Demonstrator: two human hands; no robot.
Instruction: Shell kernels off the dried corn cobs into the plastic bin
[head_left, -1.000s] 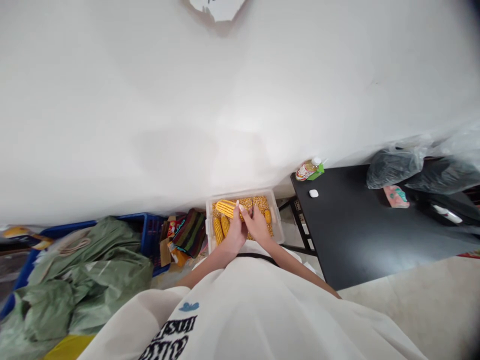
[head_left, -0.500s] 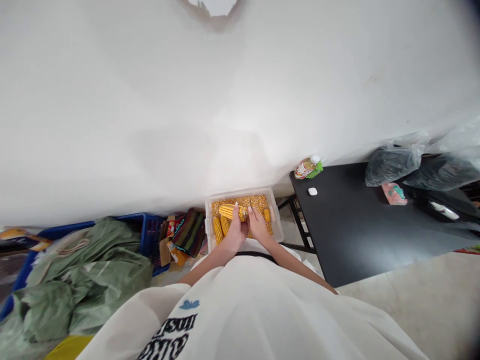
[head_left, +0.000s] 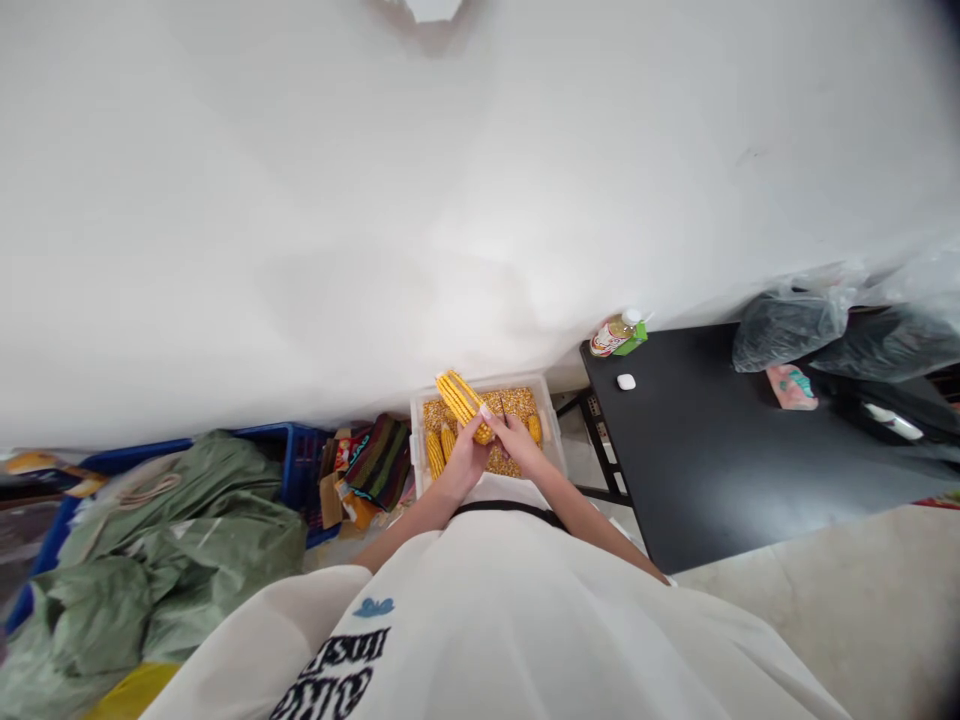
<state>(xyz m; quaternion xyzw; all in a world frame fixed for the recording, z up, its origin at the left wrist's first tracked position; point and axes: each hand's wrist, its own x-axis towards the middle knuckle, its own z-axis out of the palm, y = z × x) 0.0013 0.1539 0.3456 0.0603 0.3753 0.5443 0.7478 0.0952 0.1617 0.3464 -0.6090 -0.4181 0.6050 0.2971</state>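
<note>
My left hand (head_left: 468,452) is wrapped round the lower end of a corn cob (head_left: 459,396). The cob slants up and to the left, with yellow kernel rows and paler gaps between some of them. My right hand (head_left: 517,440) is closed at the cob's lower end, its thumb against the kernels. A thin dark rod-like tool (head_left: 503,406) sticks up from the right hand; its exact kind is too small to make out. Both hands are over a clear plastic bin (head_left: 553,440) of loose corn kernels (head_left: 517,402). More whole cobs (head_left: 435,455) lie at its left side, and another cob (head_left: 534,428) at its right.
A black table (head_left: 720,440) stands to the right, with a bottle (head_left: 611,335), a small white case (head_left: 625,382) and bagged items (head_left: 787,325). On the left are a blue crate (head_left: 296,470) with green sheeting (head_left: 202,530) and a striped cloth bag (head_left: 382,460). A white wall (head_left: 337,200) rises ahead.
The held cob has swung from nearly level to pointing up and left, showing gaps between its rows. My right thumb has moved onto the cob.
</note>
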